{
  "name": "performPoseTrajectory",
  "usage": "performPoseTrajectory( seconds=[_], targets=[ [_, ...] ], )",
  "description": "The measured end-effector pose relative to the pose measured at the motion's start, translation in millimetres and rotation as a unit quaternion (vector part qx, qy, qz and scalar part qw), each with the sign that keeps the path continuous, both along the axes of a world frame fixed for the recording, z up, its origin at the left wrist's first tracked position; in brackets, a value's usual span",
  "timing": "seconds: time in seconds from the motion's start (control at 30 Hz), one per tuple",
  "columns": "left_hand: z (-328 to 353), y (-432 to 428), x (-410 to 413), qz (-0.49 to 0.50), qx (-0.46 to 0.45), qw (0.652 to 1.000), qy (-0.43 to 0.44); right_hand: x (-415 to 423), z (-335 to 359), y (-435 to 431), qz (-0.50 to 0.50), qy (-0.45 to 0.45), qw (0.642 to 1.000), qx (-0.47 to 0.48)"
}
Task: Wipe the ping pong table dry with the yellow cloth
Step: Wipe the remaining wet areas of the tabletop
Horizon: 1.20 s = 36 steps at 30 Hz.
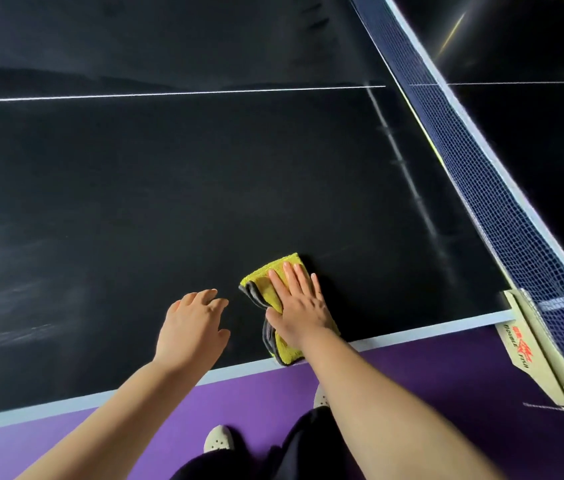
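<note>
Progress: close round the right hand [299, 306] the dark ping pong table [169, 185] is seen matt and apparently dry. Well to the left of it, pale wet streaks [7, 306] are noted. The wipe is judged partly done, with that side left.

Right hand: fingers straight and spread, palm pressed flat on the folded yellow microfibre cloth with grey backing [260, 282], which lies at the table's near white edge.

Left hand [194, 327]: loosely spread, nothing held, just left of the cloth; contact with the table cannot be told.
</note>
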<state>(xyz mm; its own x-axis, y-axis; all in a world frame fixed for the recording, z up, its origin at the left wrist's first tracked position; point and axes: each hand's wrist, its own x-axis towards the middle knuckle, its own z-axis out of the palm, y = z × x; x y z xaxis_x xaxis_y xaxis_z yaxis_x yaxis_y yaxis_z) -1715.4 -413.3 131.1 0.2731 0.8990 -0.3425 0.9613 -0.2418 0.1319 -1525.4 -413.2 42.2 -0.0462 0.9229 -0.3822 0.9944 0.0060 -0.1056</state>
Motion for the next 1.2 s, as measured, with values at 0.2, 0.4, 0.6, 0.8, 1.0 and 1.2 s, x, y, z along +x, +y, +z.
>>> performPoseTrajectory(
  seconds=[0.2, 0.4, 0.6, 0.8, 1.0, 1.2],
  targets=[
    [-9, 3, 87, -0.015, -0.016, 1.000, -0.006, 99, 1, 26, -0.043, -0.005, 0.999, -0.001],
    [-16, 9, 188, -0.017, -0.024, 0.999, -0.018, 222, 2, 36, -0.086, 0.001, 0.996, 0.002],
    [-17, 12, 271, -0.023, -0.022, 0.999, -0.033, 334, 4, 27, -0.138, -0.002, 0.990, 0.016],
    [-13, 6, 318, -0.040, -0.020, 0.998, -0.038, 388, 1, -1, -0.211, -0.015, 0.977, 0.033],
    [-6, -9, 330, -0.053, -0.029, 0.997, -0.053, 383, 8, -26, -0.265, 0.000, 0.964, 0.031],
    [4, -20, 312, -0.050, -0.019, 0.997, -0.063, 365, 13, -57, -0.277, -0.008, 0.961, -0.012]
  ],
)
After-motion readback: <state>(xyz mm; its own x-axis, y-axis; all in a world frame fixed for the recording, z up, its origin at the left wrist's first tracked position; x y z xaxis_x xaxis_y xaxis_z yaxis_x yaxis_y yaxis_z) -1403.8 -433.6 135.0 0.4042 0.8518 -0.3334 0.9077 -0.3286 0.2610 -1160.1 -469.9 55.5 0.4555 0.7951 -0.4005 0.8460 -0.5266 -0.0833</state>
